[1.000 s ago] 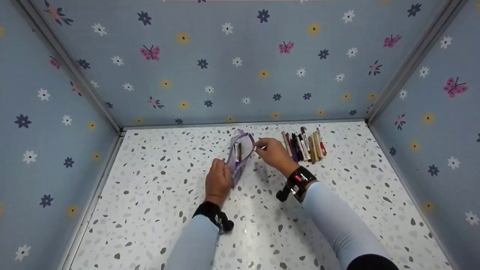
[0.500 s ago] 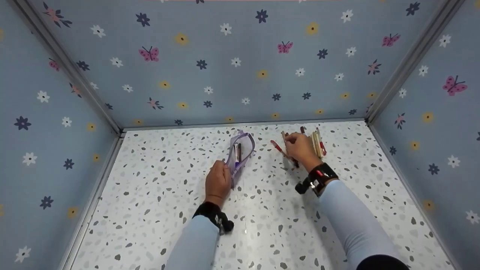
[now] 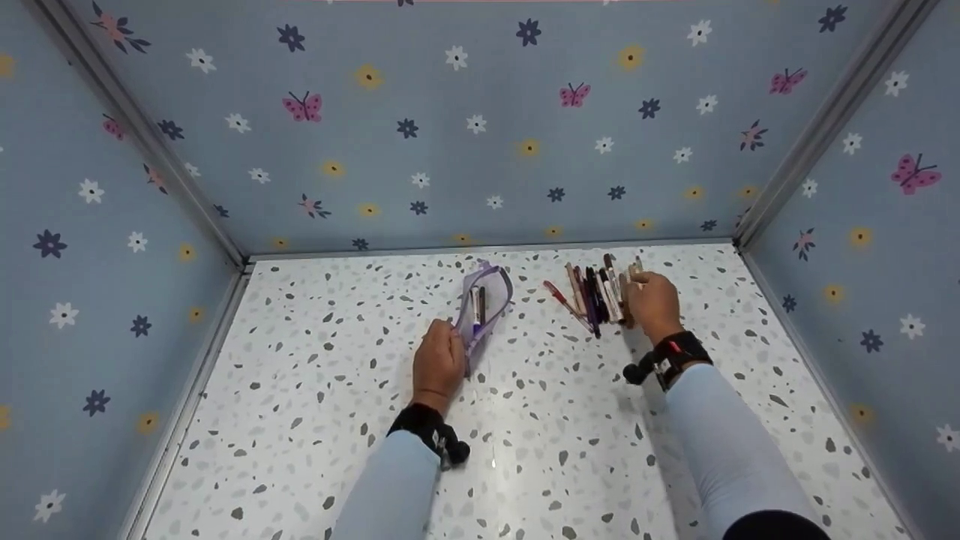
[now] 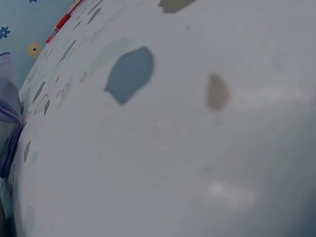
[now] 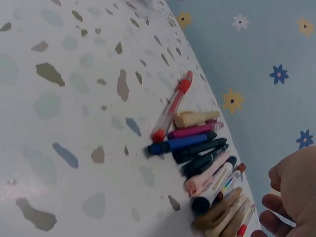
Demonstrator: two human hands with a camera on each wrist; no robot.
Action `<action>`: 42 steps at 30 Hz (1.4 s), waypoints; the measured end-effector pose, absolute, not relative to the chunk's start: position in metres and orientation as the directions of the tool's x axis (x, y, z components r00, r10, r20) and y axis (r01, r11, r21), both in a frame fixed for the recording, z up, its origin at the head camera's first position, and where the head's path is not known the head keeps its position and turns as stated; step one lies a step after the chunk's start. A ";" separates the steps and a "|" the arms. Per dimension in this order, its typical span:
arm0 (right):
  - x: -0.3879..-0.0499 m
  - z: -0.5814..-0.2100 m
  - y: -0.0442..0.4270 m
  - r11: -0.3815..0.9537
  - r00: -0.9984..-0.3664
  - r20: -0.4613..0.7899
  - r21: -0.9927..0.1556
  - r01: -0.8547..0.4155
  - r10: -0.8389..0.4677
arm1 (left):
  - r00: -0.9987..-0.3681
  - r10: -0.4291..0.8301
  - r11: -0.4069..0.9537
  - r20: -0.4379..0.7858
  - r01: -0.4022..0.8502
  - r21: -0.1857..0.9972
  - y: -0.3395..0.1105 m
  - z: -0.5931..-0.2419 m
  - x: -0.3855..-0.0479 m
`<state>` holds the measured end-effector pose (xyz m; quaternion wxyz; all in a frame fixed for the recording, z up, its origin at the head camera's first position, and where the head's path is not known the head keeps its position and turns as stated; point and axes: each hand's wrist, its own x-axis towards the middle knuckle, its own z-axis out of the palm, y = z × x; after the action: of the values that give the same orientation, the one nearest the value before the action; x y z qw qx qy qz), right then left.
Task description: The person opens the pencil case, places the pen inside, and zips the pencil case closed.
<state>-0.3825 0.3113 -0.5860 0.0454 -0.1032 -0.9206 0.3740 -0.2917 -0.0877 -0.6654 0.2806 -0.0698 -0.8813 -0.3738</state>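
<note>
A purple see-through zip pouch (image 3: 491, 330) lies with its mouth spread on the speckled table, a few pens (image 3: 478, 306) showing inside. My left hand (image 3: 439, 360) pinches its near left edge; part of the pouch (image 4: 9, 118) shows at the left of the left wrist view. Over the right end of a row of pens (image 3: 596, 296) is my right hand (image 3: 655, 304), hiding some of them. In the right wrist view its thumb and loosely bent fingers stand apart, beside the pens' ends. A clear pen with red ends (image 5: 171, 108) lies slanted at the row's left.
Blue panels with flowers and butterflies (image 3: 480, 127) wall the table (image 3: 315, 390) at the back and both sides. Metal strips (image 3: 817, 120) run along their corners. The pens lie close to the back wall.
My right hand has moved right, from the pouch's rim across the row of pens to its right end. The slanted red pen now shows left of the row. My left hand stays on the pouch.
</note>
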 end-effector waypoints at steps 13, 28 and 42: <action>-0.381 -0.610 0.350 0.746 -0.985 -0.103 -0.643 0.171 0.137 | -0.781 -0.072 0.721 0.621 0.390 0.574 -0.089 -0.670 -0.295; -0.370 -0.611 0.352 0.820 -0.981 0.053 -0.559 0.127 0.188 | -0.779 -0.074 0.716 0.623 0.394 0.577 -0.090 -0.671 -0.295; -0.368 -0.607 0.354 0.814 -0.987 -0.108 -0.558 0.161 0.121 | -0.795 -0.072 0.719 0.602 0.377 0.584 -0.087 -0.667 -0.291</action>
<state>-0.3675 0.3539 -0.6074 -0.0337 -0.0742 -0.9517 0.2960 -0.2910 -0.0873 -0.6670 0.3078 -0.0872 -0.8745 -0.3645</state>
